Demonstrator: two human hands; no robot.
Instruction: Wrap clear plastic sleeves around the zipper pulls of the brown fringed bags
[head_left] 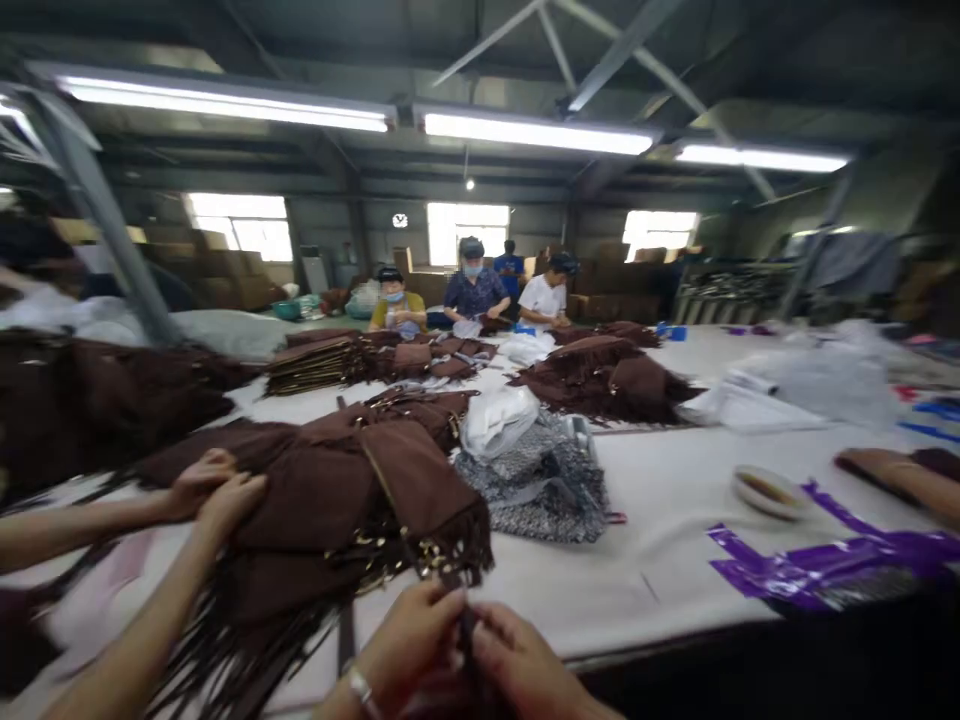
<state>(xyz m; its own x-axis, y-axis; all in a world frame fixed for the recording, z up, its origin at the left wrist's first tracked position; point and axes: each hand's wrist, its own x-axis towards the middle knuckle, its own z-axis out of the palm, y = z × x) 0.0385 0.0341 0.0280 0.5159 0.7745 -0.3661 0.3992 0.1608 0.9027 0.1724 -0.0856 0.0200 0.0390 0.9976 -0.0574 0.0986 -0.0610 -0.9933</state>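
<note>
At the bottom centre, my left hand (411,632), with a bracelet on its wrist, is closed on a dark brown strap (466,640). Facing it, my right hand (521,655) pinches the same strap from the other side. The strap runs up toward a brown fringed bag (420,480) with gold-coloured metal fittings. That bag lies on a heap of similar brown bags (300,490) just beyond my hands. Blur hides the fine detail between my fingertips.
A co-worker's hands (214,490) reach in from the left over the heap. Grey patterned bundles (536,480) lie behind it. To the right are a small bowl (769,492), purple plastic wrapping (832,560) and another person's arm (911,480). Several people stand across the white table (660,470).
</note>
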